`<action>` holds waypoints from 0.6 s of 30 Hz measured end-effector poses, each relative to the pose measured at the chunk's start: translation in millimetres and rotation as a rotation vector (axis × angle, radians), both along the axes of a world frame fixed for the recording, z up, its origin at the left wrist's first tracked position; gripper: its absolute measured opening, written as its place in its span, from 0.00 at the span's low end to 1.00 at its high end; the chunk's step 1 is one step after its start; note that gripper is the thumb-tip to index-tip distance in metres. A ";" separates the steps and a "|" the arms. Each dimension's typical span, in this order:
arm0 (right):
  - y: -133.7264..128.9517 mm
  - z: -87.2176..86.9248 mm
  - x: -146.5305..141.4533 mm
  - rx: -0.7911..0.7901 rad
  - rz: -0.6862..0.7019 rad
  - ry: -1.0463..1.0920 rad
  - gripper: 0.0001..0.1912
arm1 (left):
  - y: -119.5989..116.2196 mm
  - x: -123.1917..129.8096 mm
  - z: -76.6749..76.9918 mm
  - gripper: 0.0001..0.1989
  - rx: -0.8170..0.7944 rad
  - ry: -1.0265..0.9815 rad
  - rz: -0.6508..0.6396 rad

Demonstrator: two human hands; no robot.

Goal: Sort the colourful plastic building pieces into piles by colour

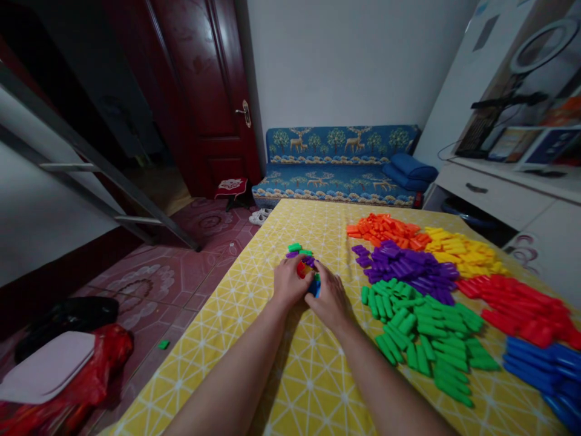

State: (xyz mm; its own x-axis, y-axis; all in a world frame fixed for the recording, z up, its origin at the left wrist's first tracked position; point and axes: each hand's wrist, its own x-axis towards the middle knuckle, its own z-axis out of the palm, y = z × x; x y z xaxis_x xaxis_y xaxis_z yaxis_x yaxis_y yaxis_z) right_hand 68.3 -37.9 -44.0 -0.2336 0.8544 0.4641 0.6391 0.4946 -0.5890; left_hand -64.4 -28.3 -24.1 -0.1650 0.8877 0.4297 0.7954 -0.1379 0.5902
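Note:
On the yellow patterned tablecloth, my left hand (289, 281) and my right hand (330, 298) curl in from both sides around a small cluster of coloured plastic pieces. A red and orange piece (301, 268) shows by my left fingers. A blue piece (314, 287) lies between my thumbs, with a bit of green above it. My fingers hide most of the cluster, so how the pieces join cannot be made out. Just beyond my hands lie a few loose green pieces (295, 247) and purple ones.
To the right are piles of tube-like plastic pieces: green (422, 327), purple (403, 266), orange (385, 229), yellow (463, 251), red (521, 306) and blue (540, 369). A patterned sofa (336, 172) stands beyond the table. A metal ladder (104, 175) leans at left. A green piece (163, 344) lies on the floor.

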 end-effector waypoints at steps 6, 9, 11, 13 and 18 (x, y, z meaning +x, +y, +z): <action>14.5 2.2 4.7 -0.195 0.098 0.432 0.33 | 8.8 -5.6 -7.8 0.25 0.057 -0.126 -0.236; 19.2 -1.9 5.4 -0.256 0.128 0.622 0.28 | 11.8 -5.6 -11.3 0.20 0.147 -0.318 -0.355; 20.0 -4.7 5.7 -0.223 0.095 0.654 0.27 | 11.4 -3.4 -11.5 0.19 0.138 -0.425 -0.410; 19.9 -6.8 5.9 -0.169 0.029 0.622 0.28 | 9.1 -0.8 -9.6 0.20 0.079 -0.497 -0.437; 21.8 -9.9 6.3 -0.115 -0.024 0.510 0.29 | 1.1 2.3 -1.1 0.18 0.032 -0.492 -0.503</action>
State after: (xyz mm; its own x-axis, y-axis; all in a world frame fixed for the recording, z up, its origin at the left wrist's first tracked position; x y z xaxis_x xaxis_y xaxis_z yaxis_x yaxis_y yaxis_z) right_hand 74.6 -16.1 -53.9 0.0180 0.9091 0.4162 0.2678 0.3967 -0.8780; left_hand -62.2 -27.2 -25.2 0.0800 0.8955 0.4379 0.2726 -0.4422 0.8545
